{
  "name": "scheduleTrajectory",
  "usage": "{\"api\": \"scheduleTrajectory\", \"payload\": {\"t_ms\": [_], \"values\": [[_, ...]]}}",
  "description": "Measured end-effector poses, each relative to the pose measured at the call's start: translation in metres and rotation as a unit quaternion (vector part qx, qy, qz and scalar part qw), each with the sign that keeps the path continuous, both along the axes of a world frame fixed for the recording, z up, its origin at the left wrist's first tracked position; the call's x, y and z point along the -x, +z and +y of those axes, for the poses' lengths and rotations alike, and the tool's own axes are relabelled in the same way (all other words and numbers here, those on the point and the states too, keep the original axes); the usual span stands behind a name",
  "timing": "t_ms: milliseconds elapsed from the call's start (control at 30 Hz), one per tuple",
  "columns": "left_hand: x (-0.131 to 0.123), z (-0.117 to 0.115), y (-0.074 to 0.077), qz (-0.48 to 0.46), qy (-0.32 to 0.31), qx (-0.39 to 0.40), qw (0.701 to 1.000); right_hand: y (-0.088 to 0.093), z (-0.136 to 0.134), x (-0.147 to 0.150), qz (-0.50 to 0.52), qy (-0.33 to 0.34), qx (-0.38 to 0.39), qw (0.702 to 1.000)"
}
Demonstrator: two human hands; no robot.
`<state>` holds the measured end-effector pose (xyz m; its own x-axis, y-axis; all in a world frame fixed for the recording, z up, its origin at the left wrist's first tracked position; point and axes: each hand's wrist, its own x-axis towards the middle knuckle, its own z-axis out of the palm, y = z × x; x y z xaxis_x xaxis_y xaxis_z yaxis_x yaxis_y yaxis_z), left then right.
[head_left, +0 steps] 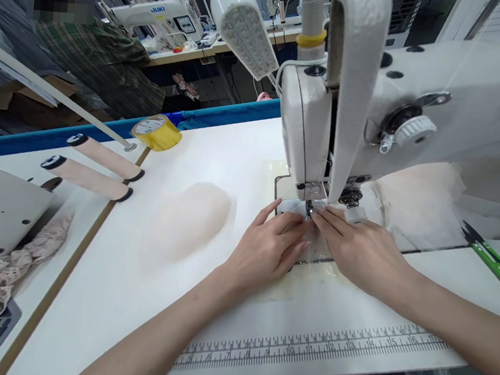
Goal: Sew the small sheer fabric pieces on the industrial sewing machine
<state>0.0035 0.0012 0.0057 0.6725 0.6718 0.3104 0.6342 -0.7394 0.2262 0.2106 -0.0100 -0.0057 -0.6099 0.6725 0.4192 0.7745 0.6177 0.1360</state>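
Observation:
A white sewing machine [306, 122] stands before me, its presser foot [309, 207] down near the needle plate. A small piece of pale fabric [291, 206] lies under the foot, mostly covered by my fingers. My left hand [271, 242] is left of the foot, fingers curled and pressed together on the fabric, index finger reaching forward. My right hand [356, 243] comes in from the right, fingertips together and pressed down close beside the foot. The fabric between the fingertips is largely hidden.
Sheer pale cloth pieces [197, 221] lie left of the machine; more sheer cloth [424, 203] is beneath its arm. Green thread snips [495, 261] lie right. Yellow tape [157, 133] and two thread cones [88, 179] are at left. A person [98, 63] works behind.

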Motion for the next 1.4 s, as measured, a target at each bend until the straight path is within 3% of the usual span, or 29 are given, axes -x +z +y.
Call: {"api": "scheduleTrajectory", "payload": {"t_ms": [200,433,767,1400], "values": [[-0.003,-0.003,-0.003,0.014,0.011,-0.036,0.999,0.003,0.003,0.0,0.022,0.017,-0.044,0.999],[-0.004,-0.007,-0.009,0.057,-0.01,-0.103,0.993,0.0,0.006,-0.001,0.022,0.025,-0.002,0.999],[-0.004,-0.007,-0.004,0.074,-0.011,-0.102,0.992,0.001,0.011,-0.003,-0.018,0.0,0.004,1.0],[-0.004,-0.008,-0.005,0.058,0.003,-0.096,0.994,0.0,0.009,-0.002,-0.002,0.011,0.004,1.0]]}}
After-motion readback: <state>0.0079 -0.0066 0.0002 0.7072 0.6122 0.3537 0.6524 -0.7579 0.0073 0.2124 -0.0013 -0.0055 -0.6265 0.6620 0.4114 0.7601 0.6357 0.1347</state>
